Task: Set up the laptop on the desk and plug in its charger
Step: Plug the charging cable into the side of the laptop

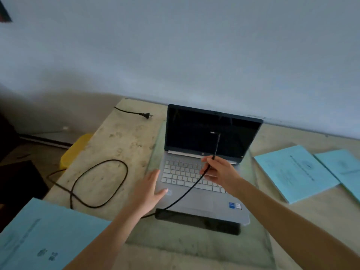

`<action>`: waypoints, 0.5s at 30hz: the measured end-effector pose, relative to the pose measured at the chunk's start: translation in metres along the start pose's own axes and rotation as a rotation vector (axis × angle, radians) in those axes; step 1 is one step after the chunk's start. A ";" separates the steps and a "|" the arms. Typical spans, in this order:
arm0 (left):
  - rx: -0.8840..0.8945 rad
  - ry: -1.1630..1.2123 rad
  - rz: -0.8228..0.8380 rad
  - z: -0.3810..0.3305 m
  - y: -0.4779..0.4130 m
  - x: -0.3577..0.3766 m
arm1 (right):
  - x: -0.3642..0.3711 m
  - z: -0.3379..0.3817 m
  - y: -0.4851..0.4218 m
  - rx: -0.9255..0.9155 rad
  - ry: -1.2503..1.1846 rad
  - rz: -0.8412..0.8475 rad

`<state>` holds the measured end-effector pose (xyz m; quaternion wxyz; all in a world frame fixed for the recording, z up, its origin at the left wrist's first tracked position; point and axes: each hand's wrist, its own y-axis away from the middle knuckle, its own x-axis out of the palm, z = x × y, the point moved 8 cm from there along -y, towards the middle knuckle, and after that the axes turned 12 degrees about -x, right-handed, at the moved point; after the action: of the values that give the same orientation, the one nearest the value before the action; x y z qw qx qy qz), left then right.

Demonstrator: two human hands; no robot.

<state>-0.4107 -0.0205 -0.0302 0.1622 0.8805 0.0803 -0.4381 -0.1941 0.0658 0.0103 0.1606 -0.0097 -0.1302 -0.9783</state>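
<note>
A grey laptop stands lid up on a glass slab, its screen dark. My right hand pinches the black charger cable above the keyboard, and the cable's angled plug tip sticks up in front of the screen. The black charger brick lies along the laptop's front edge. My left hand rests flat with fingers apart on the laptop's left palm rest. The cable loops over the desk on the left. A two-pin mains plug lies at the desk's far left corner.
The desk is pale and stained and stands against a blue-white wall. Blue booklets lie at the right, the far right and the near left. A yellow object sits beyond the desk's left edge.
</note>
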 end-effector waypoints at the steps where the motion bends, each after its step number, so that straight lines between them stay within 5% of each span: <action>1: 0.033 -0.007 0.020 -0.013 -0.005 0.007 | -0.014 -0.002 0.003 0.000 -0.003 -0.041; 15: 0.291 -0.191 0.193 -0.109 -0.029 0.097 | -0.196 -0.072 0.048 0.164 0.049 -0.547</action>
<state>-0.2793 0.0452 -0.0526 0.0812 0.8528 -0.0842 -0.5090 0.0082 0.0647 -0.0592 -0.1057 0.0627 -0.2029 -0.9715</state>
